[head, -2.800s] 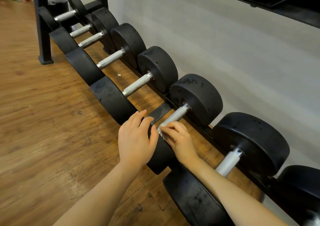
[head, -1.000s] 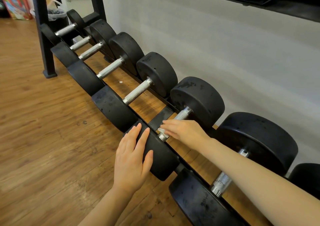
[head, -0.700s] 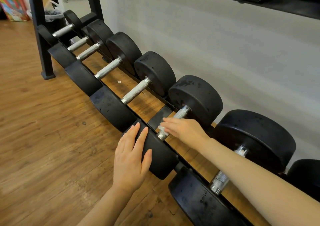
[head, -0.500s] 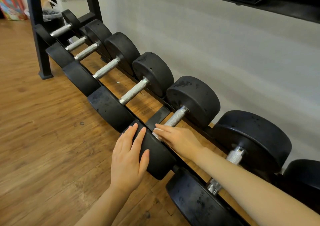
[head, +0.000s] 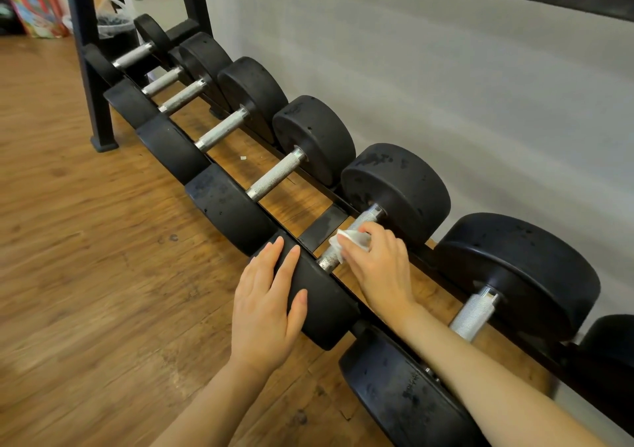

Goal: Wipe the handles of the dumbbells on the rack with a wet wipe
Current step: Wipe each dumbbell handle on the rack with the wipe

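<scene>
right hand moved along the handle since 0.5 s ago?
Yes. The right hand with the wipe slid up the handle toward the wall-side weight, baring the handle's near end. The left hand stayed on the near weight.

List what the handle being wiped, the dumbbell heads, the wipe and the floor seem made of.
Handle: bright metal, probably steel, with a rough crosshatched grip.
Dumbbell heads: matte black, likely rubber-coated; scuffed, slightly pitted.
Wipe: thin white cloth-like sheet, crumpled under the right hand.
Floor: wood-look planks with visible grain; real wood or laminate unclear.
</scene>
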